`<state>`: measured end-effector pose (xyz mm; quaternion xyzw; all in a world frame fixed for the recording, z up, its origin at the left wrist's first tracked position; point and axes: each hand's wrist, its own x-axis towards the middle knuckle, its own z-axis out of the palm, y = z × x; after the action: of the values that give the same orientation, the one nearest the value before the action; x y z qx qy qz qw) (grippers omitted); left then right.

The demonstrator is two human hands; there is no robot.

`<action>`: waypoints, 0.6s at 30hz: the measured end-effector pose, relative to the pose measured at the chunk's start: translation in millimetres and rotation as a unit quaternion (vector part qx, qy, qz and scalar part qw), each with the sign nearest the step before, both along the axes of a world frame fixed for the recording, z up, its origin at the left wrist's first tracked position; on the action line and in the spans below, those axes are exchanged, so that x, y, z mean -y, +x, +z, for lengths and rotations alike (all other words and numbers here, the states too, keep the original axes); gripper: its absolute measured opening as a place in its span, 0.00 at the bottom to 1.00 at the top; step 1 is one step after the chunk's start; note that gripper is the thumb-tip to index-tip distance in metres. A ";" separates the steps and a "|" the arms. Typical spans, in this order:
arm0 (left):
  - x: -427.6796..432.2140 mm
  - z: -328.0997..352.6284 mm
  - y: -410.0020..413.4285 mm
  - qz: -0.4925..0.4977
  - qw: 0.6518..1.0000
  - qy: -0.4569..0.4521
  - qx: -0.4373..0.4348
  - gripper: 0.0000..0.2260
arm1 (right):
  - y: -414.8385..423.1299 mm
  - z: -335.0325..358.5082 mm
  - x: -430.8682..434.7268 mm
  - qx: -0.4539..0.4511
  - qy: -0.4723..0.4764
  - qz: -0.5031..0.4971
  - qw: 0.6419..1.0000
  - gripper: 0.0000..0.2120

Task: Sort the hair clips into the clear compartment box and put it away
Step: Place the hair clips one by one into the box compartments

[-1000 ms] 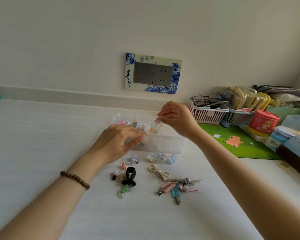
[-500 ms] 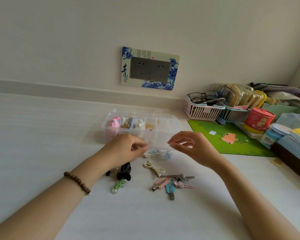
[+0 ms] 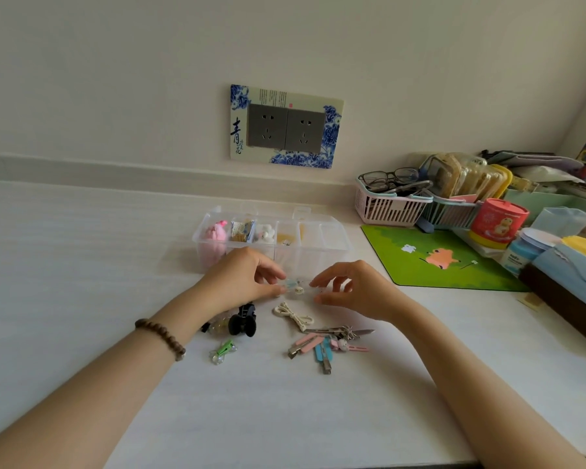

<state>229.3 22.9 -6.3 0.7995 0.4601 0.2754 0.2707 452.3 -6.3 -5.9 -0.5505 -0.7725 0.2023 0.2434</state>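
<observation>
The clear compartment box [image 3: 334, 247] stands open on the white table, with a pink plush piece, a patterned piece, a white one and a yellow one in its left compartments. Just in front of it lies a small light-blue clip [image 3: 295, 286]. My left hand [image 3: 241, 280] pinches that clip's left end. My right hand [image 3: 356, 291] hovers at its right end, fingers curled and apart. Nearer me lie a black claw clip [image 3: 242, 321], a cream bow clip [image 3: 293, 314], a green clip [image 3: 224, 350] and a bunch of pink, blue and silver clips [image 3: 329, 343].
A green mat [image 3: 437, 258] lies to the right of the box. Behind it stand a pink basket [image 3: 391, 206] with glasses, a red tin [image 3: 498, 221] and other clutter along the right edge. A wall socket [image 3: 286, 126] is above the box.
Both hands have come down from the box's compartments to the table in front of it. My left hand has closed on the light-blue clip, and my right hand has moved in beside it.
</observation>
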 end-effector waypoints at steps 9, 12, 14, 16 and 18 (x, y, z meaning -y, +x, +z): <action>-1.2 24.0 -6.4 0.008 0.983 0.053 0.173 0.06 | -0.4 -0.1 -0.1 -0.004 -0.029 0.010 1.000 0.09; -9.9 47.5 -7.2 0.014 0.972 0.086 0.220 0.06 | -0.2 -1.7 -1.8 -0.005 -0.030 0.011 0.999 0.09; -21.8 59.6 -8.9 0.020 0.975 0.093 0.202 0.06 | 0.2 -2.5 -2.3 -0.006 -0.029 0.013 0.999 0.08; -36.1 67.6 -9.2 0.027 0.984 0.084 0.154 0.06 | 0.0 -2.3 -2.9 -0.007 -0.030 0.016 0.999 0.07; -48.6 70.9 -3.8 0.028 0.992 0.070 0.103 0.07 | -0.4 -1.8 -3.8 -0.003 -0.029 0.018 0.999 0.07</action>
<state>225.6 71.5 64.6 0.7708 0.4315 0.3949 0.2525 451.8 -2.5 -7.7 -0.5425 -0.7753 0.2305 0.2267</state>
